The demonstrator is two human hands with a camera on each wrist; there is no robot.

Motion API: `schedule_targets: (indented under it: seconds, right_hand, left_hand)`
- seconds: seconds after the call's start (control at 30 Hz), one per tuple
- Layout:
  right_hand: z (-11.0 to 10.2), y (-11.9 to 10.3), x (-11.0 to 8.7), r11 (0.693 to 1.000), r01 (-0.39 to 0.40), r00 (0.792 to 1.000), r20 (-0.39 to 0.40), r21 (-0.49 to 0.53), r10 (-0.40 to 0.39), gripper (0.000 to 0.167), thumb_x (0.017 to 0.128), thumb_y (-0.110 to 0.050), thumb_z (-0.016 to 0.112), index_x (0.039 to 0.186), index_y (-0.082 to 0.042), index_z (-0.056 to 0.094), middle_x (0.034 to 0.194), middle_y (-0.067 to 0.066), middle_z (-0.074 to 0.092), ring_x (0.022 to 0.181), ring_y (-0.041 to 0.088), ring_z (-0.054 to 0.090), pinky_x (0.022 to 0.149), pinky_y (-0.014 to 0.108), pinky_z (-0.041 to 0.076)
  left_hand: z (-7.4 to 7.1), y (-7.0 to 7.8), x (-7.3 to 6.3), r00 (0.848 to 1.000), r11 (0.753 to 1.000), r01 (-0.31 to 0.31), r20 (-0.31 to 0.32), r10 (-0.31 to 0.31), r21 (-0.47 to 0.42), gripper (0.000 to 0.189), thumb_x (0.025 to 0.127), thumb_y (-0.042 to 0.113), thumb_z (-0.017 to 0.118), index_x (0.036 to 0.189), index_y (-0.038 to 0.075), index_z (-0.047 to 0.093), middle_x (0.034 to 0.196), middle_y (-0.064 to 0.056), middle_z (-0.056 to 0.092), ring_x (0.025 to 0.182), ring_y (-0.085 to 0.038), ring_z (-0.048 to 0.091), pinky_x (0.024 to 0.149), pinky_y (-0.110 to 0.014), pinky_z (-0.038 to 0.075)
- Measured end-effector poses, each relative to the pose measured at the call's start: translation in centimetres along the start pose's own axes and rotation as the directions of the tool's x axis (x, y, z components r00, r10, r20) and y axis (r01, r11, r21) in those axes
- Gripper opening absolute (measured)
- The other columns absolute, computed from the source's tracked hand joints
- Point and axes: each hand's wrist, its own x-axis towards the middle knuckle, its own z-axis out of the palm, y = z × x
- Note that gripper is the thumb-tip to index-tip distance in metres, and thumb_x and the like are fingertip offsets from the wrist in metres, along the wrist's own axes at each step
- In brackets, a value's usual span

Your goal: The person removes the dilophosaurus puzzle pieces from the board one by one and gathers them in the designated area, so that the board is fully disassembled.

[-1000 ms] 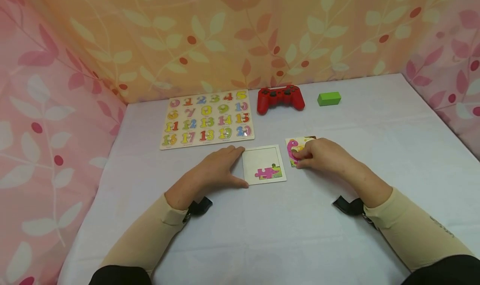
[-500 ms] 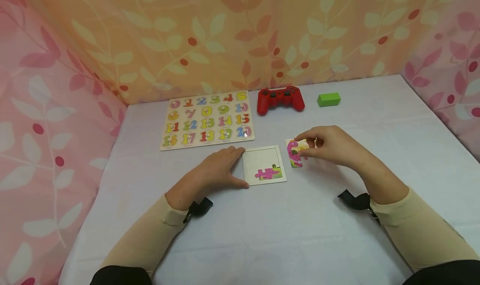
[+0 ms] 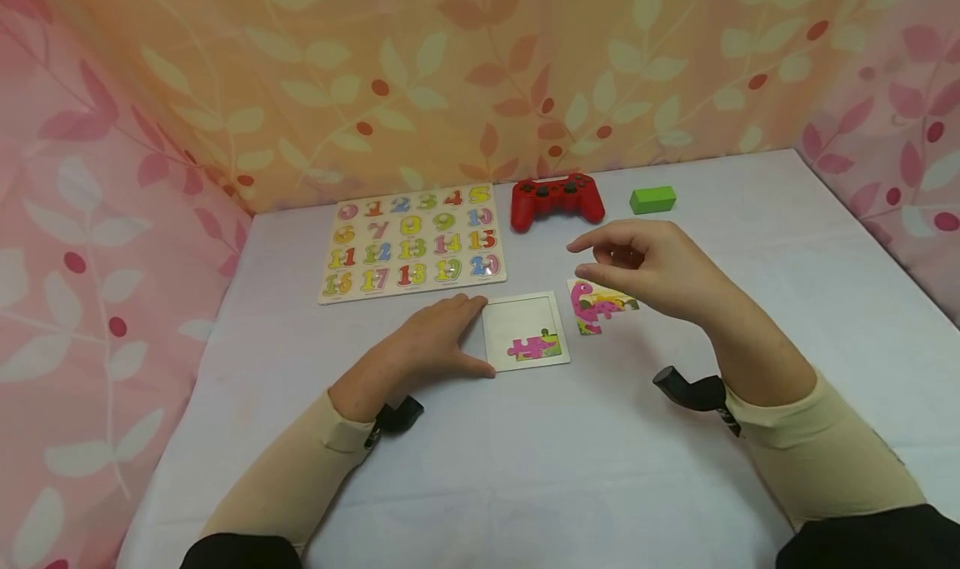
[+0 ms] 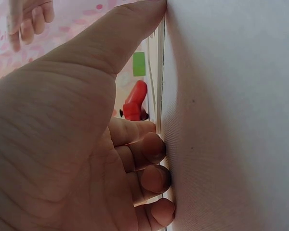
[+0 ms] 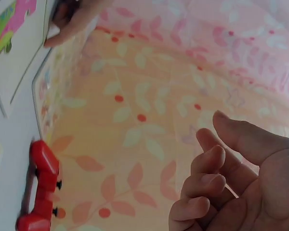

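Note:
A square white puzzle tray [image 3: 510, 317] lies mid-table, with a joined pink and green jigsaw section [image 3: 534, 347] in its lower right corner. My left hand [image 3: 427, 340] is at the tray's left side, thumb at the near corner and index finger at the far one. In the left wrist view its other fingertips [image 4: 155, 179] come down by the table. Right of the tray lies a joined dinosaur jigsaw section [image 3: 587, 305] with a notched lower right. My right hand [image 3: 652, 269] hovers above and beside it, thumb and index finger apart, holding nothing.
A wooden number board [image 3: 412, 244] lies behind the left hand. A red game controller [image 3: 557, 201] and a green block [image 3: 652, 200] sit along the back edge. Patterned cloth walls [image 3: 450, 69] enclose the table's back and sides.
My right hand has lifted off the dinosaur section and risen away from the table, uncovering more of it. My left hand and the tray have stayed put.

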Motion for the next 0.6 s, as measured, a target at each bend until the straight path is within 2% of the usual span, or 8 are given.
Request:
schedule_targets:
  seconds: [0.13,0.27,0.47,0.6]
  right_hand:
    - [1.4,-0.8,0.1,0.998,-0.022,0.999,0.037,0.06,0.019,0.026,0.093,-0.023,0.079,0.117,-0.013,0.076,0.084,0.007,0.056,0.071,0.023,0.051,0.057,0.026,0.041]
    - [3.2,-0.8,0.4,0.992,-0.077,0.991,0.115,0.103,0.065,0.028,0.093,-0.025,0.079,0.118,-0.014,0.075,0.086,0.006,0.057,0.073,0.024,0.053,0.058,0.028,0.042]
    - [6.5,-0.1,0.8,0.983,-0.156,0.953,0.278,0.1,0.123,0.037,0.091,-0.029,0.08,0.124,-0.013,0.072,0.088,0.002,0.06,0.068,0.02,0.055,0.056,0.028,0.041]
    - [8.3,0.9,1.0,0.977,-0.204,0.919,0.357,0.061,0.169,0.045,0.091,-0.03,0.08,0.128,-0.007,0.068,0.084,0.001,0.061,0.064,0.018,0.054,0.059,0.029,0.043]
  left_hand:
    - [0.0,-0.1,0.0,1.0,1.0,-0.003,-0.006,0.003,0.009,0.113,0.073,0.066,0.084,0.161,0.018,0.033,0.159,-0.003,0.041,0.145,-0.022,0.038,0.117,-0.044,0.033]
    - [-0.1,0.0,-0.1,1.0,1.0,-0.002,-0.014,0.002,0.011,0.113,0.072,0.067,0.084,0.161,0.018,0.035,0.157,-0.003,0.043,0.142,-0.022,0.04,0.116,-0.044,0.035]
    - [0.0,0.0,0.0,1.0,1.0,-0.001,-0.02,0.001,0.007,0.112,0.071,0.067,0.085,0.16,0.018,0.037,0.151,-0.002,0.048,0.133,-0.02,0.047,0.113,-0.044,0.039]
    - [0.0,-0.1,0.1,1.0,1.0,-0.01,-0.021,0.01,0.014,0.112,0.071,0.068,0.084,0.16,0.017,0.037,0.152,-0.003,0.048,0.135,-0.021,0.046,0.113,-0.044,0.039]
